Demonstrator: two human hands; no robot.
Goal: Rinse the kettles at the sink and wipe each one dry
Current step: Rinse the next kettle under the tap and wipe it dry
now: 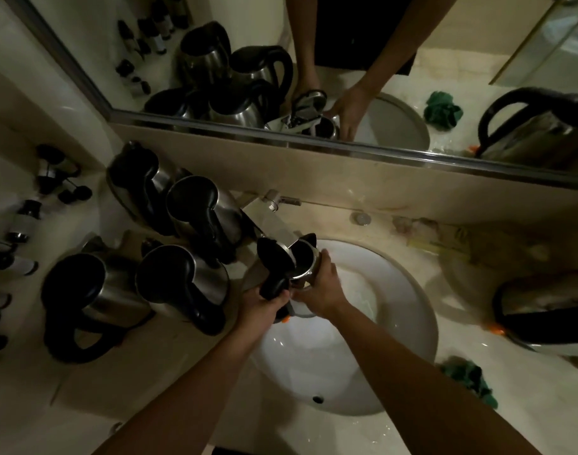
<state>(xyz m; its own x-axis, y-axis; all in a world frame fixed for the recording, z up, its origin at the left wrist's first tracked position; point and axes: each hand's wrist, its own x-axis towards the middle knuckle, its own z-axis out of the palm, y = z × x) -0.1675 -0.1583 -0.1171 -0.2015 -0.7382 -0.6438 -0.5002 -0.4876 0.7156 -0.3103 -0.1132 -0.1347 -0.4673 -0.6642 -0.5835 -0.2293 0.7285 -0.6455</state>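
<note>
Holding the open kettle [302, 262] under the tap [274, 224] over the sink [412, 310], left hand [264, 305] gripping its handle, right hand [319, 287] clasping its body, seemingly for rinsing.

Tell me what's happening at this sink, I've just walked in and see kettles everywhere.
A person holds one open kettle under the faucet over the sink: left hand on its black handle, right hand around the steel body. Four more kettles stand on the counter to the left, another on the right, near a green cloth.
</note>
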